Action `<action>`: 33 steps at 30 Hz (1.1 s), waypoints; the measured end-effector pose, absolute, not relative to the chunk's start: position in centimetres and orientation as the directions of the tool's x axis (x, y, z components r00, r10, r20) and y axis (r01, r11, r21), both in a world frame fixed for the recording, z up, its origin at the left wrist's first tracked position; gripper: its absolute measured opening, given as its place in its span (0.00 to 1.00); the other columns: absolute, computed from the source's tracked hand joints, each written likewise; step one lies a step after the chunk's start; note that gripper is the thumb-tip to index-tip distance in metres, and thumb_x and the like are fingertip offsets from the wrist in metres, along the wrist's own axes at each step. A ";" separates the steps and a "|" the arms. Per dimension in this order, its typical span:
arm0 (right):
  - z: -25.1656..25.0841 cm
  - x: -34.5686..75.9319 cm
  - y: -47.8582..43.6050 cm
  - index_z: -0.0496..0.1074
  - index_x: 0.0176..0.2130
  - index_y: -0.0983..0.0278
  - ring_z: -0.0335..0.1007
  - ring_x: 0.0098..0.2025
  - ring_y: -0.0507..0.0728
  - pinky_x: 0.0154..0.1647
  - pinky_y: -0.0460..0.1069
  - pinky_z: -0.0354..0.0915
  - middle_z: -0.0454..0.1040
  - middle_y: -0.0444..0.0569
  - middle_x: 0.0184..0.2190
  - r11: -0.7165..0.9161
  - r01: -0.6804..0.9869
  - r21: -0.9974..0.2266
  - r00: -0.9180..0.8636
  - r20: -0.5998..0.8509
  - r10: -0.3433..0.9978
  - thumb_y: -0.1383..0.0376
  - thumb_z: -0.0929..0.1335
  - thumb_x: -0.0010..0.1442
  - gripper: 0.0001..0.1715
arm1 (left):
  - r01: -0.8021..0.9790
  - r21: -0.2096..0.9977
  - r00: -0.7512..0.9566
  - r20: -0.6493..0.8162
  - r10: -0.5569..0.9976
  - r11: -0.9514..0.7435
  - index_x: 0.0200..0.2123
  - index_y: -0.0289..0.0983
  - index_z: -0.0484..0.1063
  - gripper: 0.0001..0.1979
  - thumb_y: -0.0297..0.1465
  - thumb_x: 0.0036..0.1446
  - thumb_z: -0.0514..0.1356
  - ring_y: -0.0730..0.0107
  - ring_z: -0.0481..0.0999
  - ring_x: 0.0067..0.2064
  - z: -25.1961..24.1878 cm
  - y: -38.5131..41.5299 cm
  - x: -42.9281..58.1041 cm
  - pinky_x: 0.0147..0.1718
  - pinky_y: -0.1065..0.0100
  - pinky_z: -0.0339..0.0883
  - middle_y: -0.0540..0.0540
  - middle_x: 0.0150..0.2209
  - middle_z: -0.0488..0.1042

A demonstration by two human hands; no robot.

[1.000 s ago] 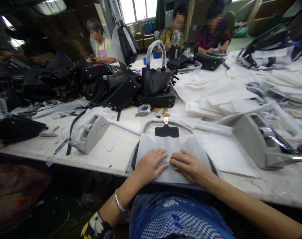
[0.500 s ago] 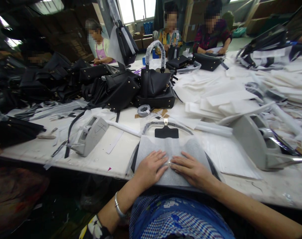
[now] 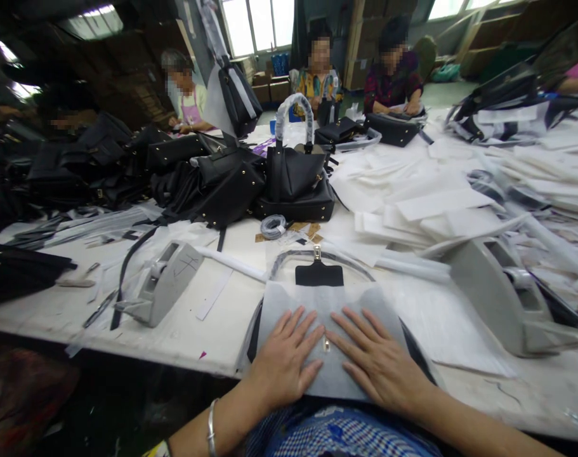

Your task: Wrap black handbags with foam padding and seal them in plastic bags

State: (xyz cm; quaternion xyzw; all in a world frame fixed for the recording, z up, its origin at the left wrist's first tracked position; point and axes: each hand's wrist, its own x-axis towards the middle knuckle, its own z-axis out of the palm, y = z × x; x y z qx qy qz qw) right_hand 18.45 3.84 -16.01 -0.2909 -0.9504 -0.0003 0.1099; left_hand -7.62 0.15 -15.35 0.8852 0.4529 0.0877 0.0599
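A black bag lies flat at the table's near edge, wrapped in white foam sheet (image 3: pixel 312 303); only its black tab (image 3: pixel 319 275) and wrapped handle (image 3: pixel 289 255) stick out beyond the sheet. My left hand (image 3: pixel 283 360) lies flat on the sheet, fingers stretched out and apart. My right hand (image 3: pixel 380 360) lies flat beside it, fingers spread, the two hands angled toward each other. A small metal piece (image 3: pixel 325 344) shows between the fingertips.
A grey tape dispenser (image 3: pixel 164 284) stands to the left, a larger one (image 3: pixel 510 295) to the right. Black bags (image 3: pixel 231 181) are heaped across the middle. White foam sheets (image 3: pixel 436 197) pile up at right. Other people work at the far side.
My fingers have spread wider and both hands lie flatter on the sheet. The view has tilted, so the table sits lower in the picture.
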 end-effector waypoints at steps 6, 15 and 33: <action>-17.2 18.5 4.5 0.60 0.67 0.61 0.57 0.67 0.65 0.59 0.62 0.65 0.59 0.54 0.68 0.825 0.562 0.058 -0.801 0.289 0.525 0.59 0.66 0.63 0.35 | 0.770 0.070 0.616 0.175 0.768 -0.634 0.67 0.39 0.56 0.30 0.38 0.64 0.56 0.48 0.54 0.69 -16.7 1.1 -8.0 0.59 0.48 0.65 0.42 0.69 0.55; -16.3 18.7 9.6 0.69 0.59 0.68 0.70 0.56 0.65 0.57 0.63 0.65 0.74 0.56 0.55 0.680 0.716 -0.156 -0.645 0.224 0.730 0.59 0.59 0.71 0.24 | 0.848 0.149 0.483 0.178 0.857 -0.509 0.60 0.35 0.67 0.21 0.38 0.69 0.50 0.59 0.72 0.59 -15.2 6.7 -8.3 0.55 0.58 0.68 0.43 0.59 0.72; -13.2 18.4 11.7 0.73 0.38 0.63 0.69 0.36 0.60 0.44 0.57 0.66 0.74 0.51 0.32 0.769 0.574 -0.281 -0.748 0.202 0.632 0.63 0.60 0.70 0.15 | 0.781 0.349 0.537 0.047 0.842 -0.518 0.46 0.36 0.69 0.17 0.44 0.65 0.57 0.58 0.72 0.40 -13.5 9.3 -9.6 0.40 0.56 0.69 0.43 0.39 0.73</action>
